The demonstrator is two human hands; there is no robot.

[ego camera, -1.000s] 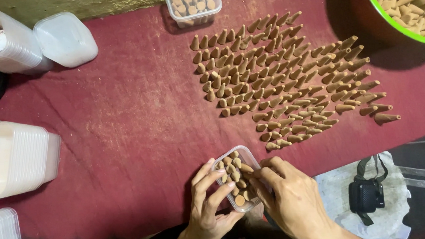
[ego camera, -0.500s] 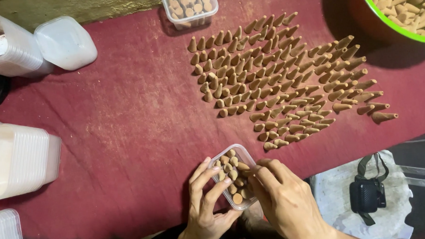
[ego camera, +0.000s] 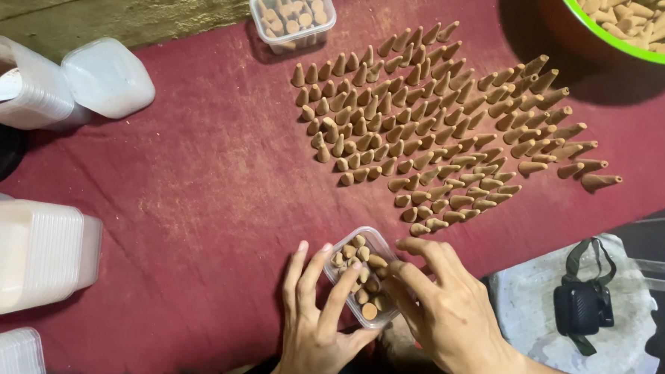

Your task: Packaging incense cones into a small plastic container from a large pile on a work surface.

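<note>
A small clear plastic box (ego camera: pixel 366 244) holding several brown cones lies on the red cloth (ego camera: pixel 197 196) near the bottom centre. My left hand (ego camera: pixel 318 321) grips its left side and near corner. My right hand (ego camera: pixel 447 312) rests against the box's right edge, its fingertips pressing cones into the box. Just beyond my hands, many brown cones (ego camera: pixel 440 124) stand in rows on the cloth.
A filled clear box (ego camera: pixel 292 15) sits at the top centre. A green bowl (ego camera: pixel 615 42) of cones is at the top right. Stacked white box lids (ego camera: pixel 26 260) lie at left, empty containers (ego camera: pixel 105 76) at upper left, a black pouch (ego camera: pixel 581 306) at right.
My hands and the small box have stayed in nearly the same spot; my right fingers have shifted slightly over the box's edge.
</note>
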